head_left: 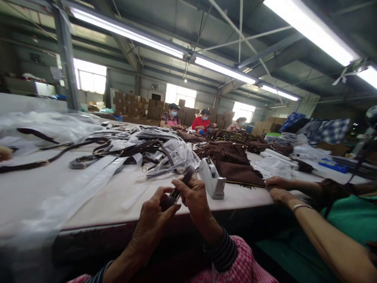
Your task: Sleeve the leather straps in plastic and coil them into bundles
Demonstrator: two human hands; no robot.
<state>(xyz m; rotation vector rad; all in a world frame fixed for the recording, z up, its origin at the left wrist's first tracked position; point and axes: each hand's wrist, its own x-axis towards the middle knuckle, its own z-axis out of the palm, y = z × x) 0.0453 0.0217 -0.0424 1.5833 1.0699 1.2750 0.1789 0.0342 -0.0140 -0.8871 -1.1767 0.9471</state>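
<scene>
Pinching one dark strap [180, 188], the left hand [154, 220] and right hand [196, 198] have their fingers curled shut on it over the table [44, 188] edge. One white tape dispenser [212, 179] stands just right of the right fingers. A co-worker's two hands [278, 189] lie farther right, and three people [201, 120] sit far beyond.

Dark strap [186, 177] mostly hidden between left hand [151, 222] and right hand [196, 200].
</scene>
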